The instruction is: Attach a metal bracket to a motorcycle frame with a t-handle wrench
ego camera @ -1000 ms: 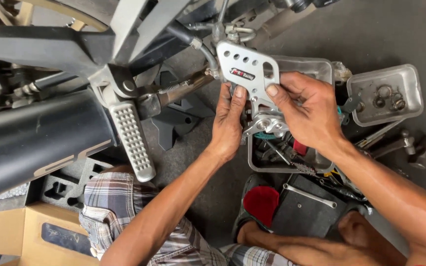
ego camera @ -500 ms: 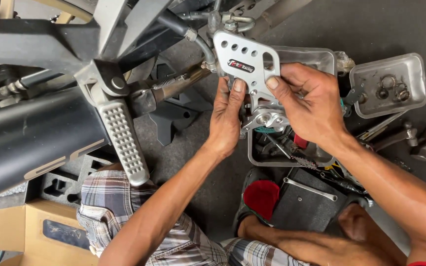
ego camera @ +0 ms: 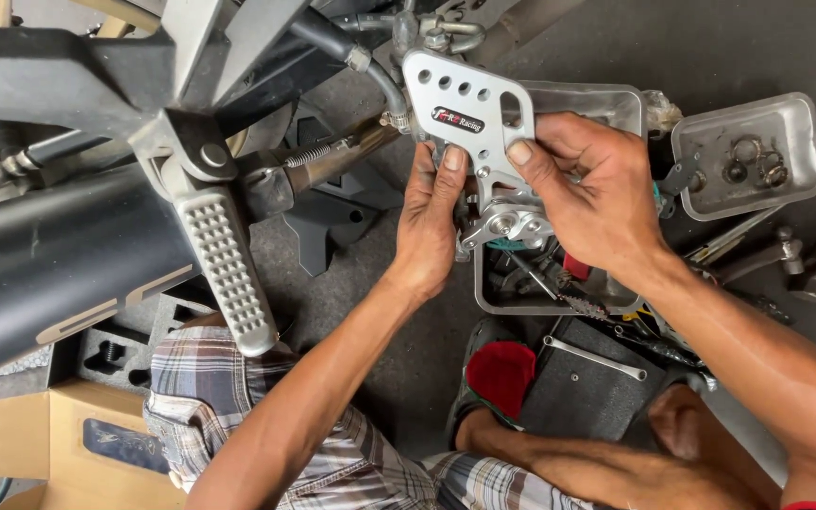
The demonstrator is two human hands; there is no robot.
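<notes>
The right hand (ego camera: 589,194) hides most of the metal tray (ego camera: 616,99); the cardboard box (ego camera: 40,439) runs off the bottom edge.

The perforated silver metal heel plate (ego camera: 465,109) sits at top centre, between the left hand (ego camera: 432,222) on its lower left edge and the right hand (ego camera: 587,189) on its right side. Left of the left hand, the ribbed grey metal footpeg (ego camera: 224,269) hangs down from the motorcycle frame, with the long black exhaust pipe (ego camera: 59,274) further left. Beneath both hands lies the rectangular metal tray of tools (ego camera: 559,283) on the floor. Right of the right hand rests the small metal tray holding rings (ego camera: 748,156). Below the exhaust, in the lower left corner, stands the brown cardboard box (ego camera: 68,444).
</notes>
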